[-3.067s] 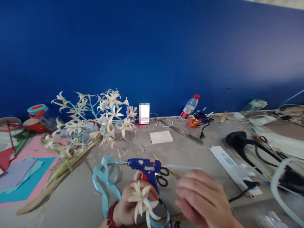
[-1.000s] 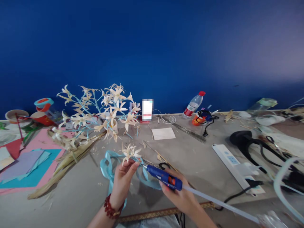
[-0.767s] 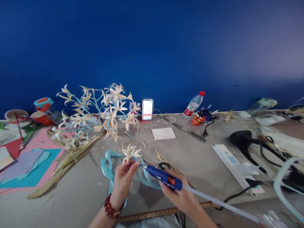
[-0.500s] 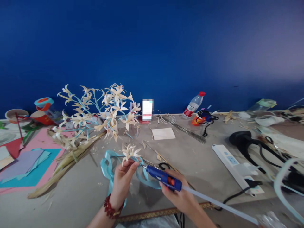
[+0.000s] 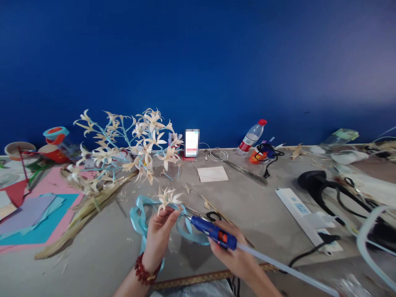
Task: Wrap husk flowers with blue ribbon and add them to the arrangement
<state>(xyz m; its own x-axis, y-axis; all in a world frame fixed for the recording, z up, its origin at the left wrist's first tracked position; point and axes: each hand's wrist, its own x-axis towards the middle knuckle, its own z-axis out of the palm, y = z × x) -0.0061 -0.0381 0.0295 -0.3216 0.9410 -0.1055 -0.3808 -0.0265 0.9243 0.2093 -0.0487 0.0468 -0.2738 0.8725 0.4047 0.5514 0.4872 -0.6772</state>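
Observation:
Pinched in my left hand [image 5: 161,229] is a cream artificial flower [image 5: 168,199] with several pointed petals. My right hand [image 5: 230,247] wraps round a blue glue gun [image 5: 213,232]; a long translucent glue stick [image 5: 278,264] runs out of its back end. The gun's metal nozzle [image 5: 186,215] points left, close to my left fingertips and the flower's base; whether they touch I cannot tell. A light blue ribbon [image 5: 140,218] lies looped on the table behind and beside my left hand. Black scissor handles [image 5: 213,216] show partly behind the gun.
A spray of similar flowers [image 5: 148,142] stands back left, with dried husks [image 5: 89,210] and coloured paper [image 5: 58,222] nearby. Behind are a phone [image 5: 191,142], white card [image 5: 213,174], thin wires [image 5: 247,173] and a bottle [image 5: 252,136]. A power strip [image 5: 298,214] lies right.
Almost nothing differs. The flower and my left hand sit very slightly further left; both hands keep their holds, and the glue gun's nozzle stays by the left fingertips.

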